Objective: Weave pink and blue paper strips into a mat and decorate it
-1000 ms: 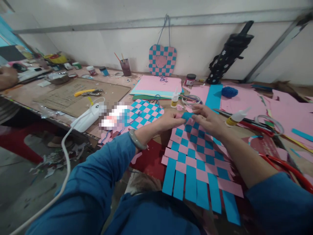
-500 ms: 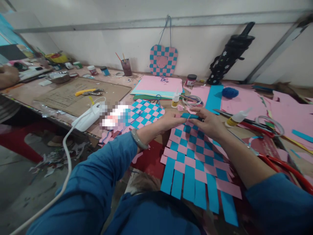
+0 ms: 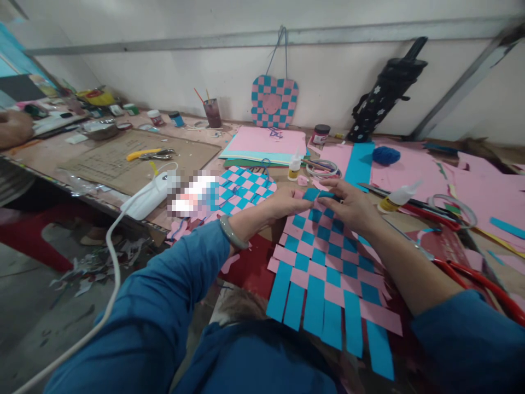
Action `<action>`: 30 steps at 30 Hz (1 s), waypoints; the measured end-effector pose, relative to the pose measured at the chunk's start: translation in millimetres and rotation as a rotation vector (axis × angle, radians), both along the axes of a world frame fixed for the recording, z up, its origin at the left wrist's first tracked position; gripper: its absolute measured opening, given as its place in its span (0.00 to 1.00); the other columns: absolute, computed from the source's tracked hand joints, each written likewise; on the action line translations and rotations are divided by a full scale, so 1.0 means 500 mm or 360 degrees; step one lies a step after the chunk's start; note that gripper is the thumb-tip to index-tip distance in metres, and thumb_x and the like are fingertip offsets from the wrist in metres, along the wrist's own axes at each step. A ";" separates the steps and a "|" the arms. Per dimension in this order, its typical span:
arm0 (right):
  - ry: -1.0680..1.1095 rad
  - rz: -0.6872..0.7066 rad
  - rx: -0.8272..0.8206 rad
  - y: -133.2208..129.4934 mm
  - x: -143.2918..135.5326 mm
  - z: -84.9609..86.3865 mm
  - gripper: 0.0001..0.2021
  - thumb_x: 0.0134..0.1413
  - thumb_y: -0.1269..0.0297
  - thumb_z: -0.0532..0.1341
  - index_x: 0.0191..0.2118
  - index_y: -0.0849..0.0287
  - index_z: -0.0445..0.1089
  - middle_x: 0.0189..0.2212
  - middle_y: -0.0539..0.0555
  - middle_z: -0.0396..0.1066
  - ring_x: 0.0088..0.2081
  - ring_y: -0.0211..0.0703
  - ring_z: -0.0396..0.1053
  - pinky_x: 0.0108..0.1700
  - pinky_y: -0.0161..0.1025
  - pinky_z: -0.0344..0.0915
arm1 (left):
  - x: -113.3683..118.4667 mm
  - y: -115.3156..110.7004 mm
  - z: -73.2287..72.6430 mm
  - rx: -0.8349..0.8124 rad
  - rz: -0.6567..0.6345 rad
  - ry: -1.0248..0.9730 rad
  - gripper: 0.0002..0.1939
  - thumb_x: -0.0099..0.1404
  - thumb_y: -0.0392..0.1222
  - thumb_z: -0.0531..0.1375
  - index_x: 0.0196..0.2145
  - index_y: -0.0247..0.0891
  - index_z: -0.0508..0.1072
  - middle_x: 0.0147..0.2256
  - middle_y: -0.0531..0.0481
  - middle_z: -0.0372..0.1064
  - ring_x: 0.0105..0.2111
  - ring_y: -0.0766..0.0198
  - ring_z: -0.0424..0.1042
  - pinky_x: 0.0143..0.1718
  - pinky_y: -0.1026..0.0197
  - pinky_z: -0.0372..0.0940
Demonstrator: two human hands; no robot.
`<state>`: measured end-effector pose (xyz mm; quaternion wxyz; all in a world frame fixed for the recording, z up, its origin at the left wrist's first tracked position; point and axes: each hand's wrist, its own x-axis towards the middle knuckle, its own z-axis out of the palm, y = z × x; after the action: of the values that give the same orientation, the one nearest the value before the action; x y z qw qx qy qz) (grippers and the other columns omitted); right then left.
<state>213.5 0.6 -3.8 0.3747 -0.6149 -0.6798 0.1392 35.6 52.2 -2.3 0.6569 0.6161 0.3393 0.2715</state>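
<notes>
A woven paper sheet point(image 3: 318, 257) in pink and blue checks slopes down toward me, its loose blue strip ends fanned out at the near edge. My left hand point(image 3: 289, 201) pinches its far edge on the left. Close beside it, my right hand point(image 3: 350, 205) grips the same edge, thumb and fingers closed on a blue part that looks folded over. What lies under the fingers is partly hidden. Left of my hands lies a checked piece point(image 3: 246, 189) with blue cord on it.
Glue bottles point(image 3: 294, 168) and red-handled scissors point(image 3: 471, 273) lie around the work. A white power strip point(image 3: 150, 194) with a cable sits left. Pink paper point(image 3: 266, 141) is stacked behind. A checked heart-shaped bag point(image 3: 274, 101) hangs on the wall. Another person's hand point(image 3: 14, 128) is at far left.
The woven sheet's near end has shifted slightly left. Both hands stay at its far edge, with only a small movement of the right fingers.
</notes>
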 end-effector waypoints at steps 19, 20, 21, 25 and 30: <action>-0.0483 0.0385 0.0862 -0.005 -0.006 -0.006 0.03 0.53 0.68 0.60 0.32 0.56 0.72 0.40 0.55 0.74 0.48 0.49 0.69 0.50 0.50 0.66 | 0.000 0.002 0.014 0.0323 0.0078 0.0162 0.15 0.59 0.40 0.55 0.16 0.35 0.61 0.20 0.56 0.55 0.24 0.71 0.53 0.26 0.66 0.50; -0.0523 0.0383 0.0901 -0.007 -0.008 -0.004 0.03 0.53 0.68 0.61 0.32 0.56 0.72 0.39 0.54 0.75 0.48 0.49 0.69 0.50 0.50 0.66 | -0.001 0.000 0.016 0.0318 0.0086 0.0173 0.15 0.58 0.40 0.55 0.16 0.36 0.60 0.19 0.56 0.53 0.23 0.72 0.52 0.25 0.66 0.49; -0.0566 0.0377 0.0933 -0.010 -0.010 -0.002 0.03 0.53 0.69 0.61 0.32 0.56 0.72 0.37 0.54 0.75 0.46 0.49 0.70 0.50 0.50 0.66 | -0.002 -0.001 0.019 0.0308 0.0081 0.0186 0.16 0.58 0.40 0.55 0.15 0.36 0.58 0.19 0.57 0.52 0.22 0.72 0.51 0.24 0.66 0.48; -0.0746 0.0399 0.1015 -0.020 -0.013 0.004 0.03 0.53 0.70 0.61 0.33 0.57 0.71 0.31 0.52 0.74 0.41 0.47 0.69 0.46 0.47 0.66 | -0.010 -0.004 0.023 0.0244 -0.0052 0.0185 0.16 0.56 0.45 0.58 0.16 0.37 0.59 0.18 0.58 0.49 0.20 0.73 0.50 0.21 0.66 0.45; -0.0871 0.0335 0.1085 -0.029 -0.013 0.004 0.03 0.53 0.71 0.62 0.34 0.58 0.70 0.35 0.54 0.73 0.41 0.46 0.68 0.45 0.45 0.65 | -0.016 -0.002 0.021 0.0265 -0.0180 0.0099 0.16 0.52 0.47 0.59 0.16 0.36 0.60 0.17 0.59 0.48 0.19 0.74 0.49 0.21 0.67 0.45</action>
<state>207.0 -13.7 -1.9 0.3461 -0.3979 -0.8198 -0.2233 27.7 51.4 8.3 0.6068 0.6949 0.3005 0.2422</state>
